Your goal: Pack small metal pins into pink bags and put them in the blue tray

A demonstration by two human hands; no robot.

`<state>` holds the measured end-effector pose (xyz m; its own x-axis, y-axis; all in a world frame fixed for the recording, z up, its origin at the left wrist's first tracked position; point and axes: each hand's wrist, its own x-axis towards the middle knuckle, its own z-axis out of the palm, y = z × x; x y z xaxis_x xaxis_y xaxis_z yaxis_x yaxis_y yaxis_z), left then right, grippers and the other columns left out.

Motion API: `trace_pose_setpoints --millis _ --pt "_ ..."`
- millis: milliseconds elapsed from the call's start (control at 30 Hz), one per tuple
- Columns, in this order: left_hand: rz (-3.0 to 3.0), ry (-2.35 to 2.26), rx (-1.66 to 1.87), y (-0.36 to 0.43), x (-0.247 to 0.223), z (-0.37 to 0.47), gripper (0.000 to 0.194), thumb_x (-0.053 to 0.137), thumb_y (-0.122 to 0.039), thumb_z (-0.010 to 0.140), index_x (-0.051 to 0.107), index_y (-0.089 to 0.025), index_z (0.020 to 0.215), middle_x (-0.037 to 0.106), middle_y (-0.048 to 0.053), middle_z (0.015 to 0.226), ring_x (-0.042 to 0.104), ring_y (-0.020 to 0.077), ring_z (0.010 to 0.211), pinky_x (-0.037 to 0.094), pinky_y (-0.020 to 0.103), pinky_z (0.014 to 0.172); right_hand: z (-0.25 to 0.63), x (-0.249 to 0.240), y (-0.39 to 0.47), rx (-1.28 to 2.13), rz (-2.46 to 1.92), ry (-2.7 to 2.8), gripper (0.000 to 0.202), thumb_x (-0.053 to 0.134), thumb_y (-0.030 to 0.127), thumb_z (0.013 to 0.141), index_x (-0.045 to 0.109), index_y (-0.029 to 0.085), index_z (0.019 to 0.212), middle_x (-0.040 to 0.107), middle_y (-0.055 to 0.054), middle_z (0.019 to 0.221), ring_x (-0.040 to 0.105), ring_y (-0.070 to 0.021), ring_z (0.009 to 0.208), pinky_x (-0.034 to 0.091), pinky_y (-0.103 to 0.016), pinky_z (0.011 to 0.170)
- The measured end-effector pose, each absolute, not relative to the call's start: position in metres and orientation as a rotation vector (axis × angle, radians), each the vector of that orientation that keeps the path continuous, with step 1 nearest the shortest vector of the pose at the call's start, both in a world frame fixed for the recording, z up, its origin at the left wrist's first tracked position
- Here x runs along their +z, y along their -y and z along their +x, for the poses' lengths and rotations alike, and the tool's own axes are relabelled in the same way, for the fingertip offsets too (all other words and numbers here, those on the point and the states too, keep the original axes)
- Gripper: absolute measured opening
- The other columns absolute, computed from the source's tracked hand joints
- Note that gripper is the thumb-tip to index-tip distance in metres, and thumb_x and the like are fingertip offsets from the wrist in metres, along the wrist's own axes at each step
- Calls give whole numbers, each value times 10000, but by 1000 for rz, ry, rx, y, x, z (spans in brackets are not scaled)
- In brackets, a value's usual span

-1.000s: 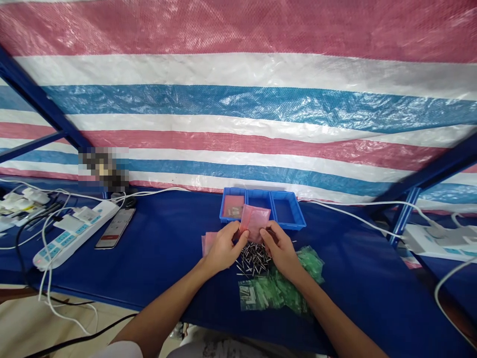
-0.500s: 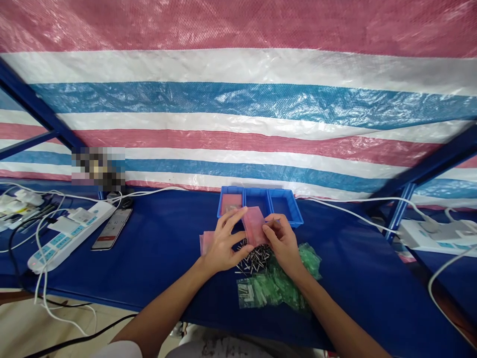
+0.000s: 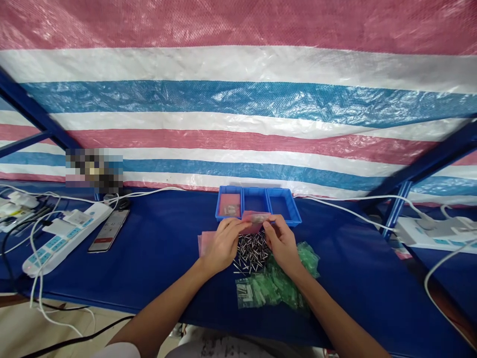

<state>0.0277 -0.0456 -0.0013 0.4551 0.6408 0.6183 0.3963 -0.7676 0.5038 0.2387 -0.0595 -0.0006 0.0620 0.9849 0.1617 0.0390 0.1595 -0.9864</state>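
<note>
Between my two hands is a pink plastic bag (image 3: pixel 253 222), held up over the table with its upper edge folded or pinched. My left hand (image 3: pixel 220 246) grips its left side, fingers closed. At the bag's right end, my right hand (image 3: pixel 280 241) pinches the edge with thumb and fingers. Below the bag lies a pile of small metal rivet-like pins (image 3: pixel 251 253). Green plastic bags (image 3: pixel 276 286) are heaped under and beside my right wrist. More pink bags (image 3: pixel 206 241) lie partly hidden by my left hand.
Behind my hands stand three joined blue bins; the left bin (image 3: pixel 229 202) holds a pink bag with small parts. A phone (image 3: pixel 109 230) and a white power strip (image 3: pixel 67 238) with cables lie to the left. Another power strip (image 3: pixel 436 231) is at right.
The pink bag has tipped from facing me to nearly edge-on. My left fingers, spread before, have closed on it, and more of the pin pile shows.
</note>
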Motion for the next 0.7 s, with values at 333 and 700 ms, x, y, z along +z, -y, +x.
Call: trace_pose_setpoints --millis 333,700 --pt "2518 -1052 1273 42 -1 25 384 513 -183 1069 606 -241 1437 711 97 1172 590 258 1105 480 460 1034 237 10 61 1043 -1101 1191 346 689 486 983 584 270 1232 610 10 797 532 -169 649 428 -275 567" --pt "2177 -1237 1374 46 17 33 193 607 -276 1055 673 -196 892 667 60 1048 581 218 1026 490 373 931 240 5 60 1000 -1154 1304 304 703 522 960 726 220 985 627 -29 876 475 -137 611 382 -269 514"
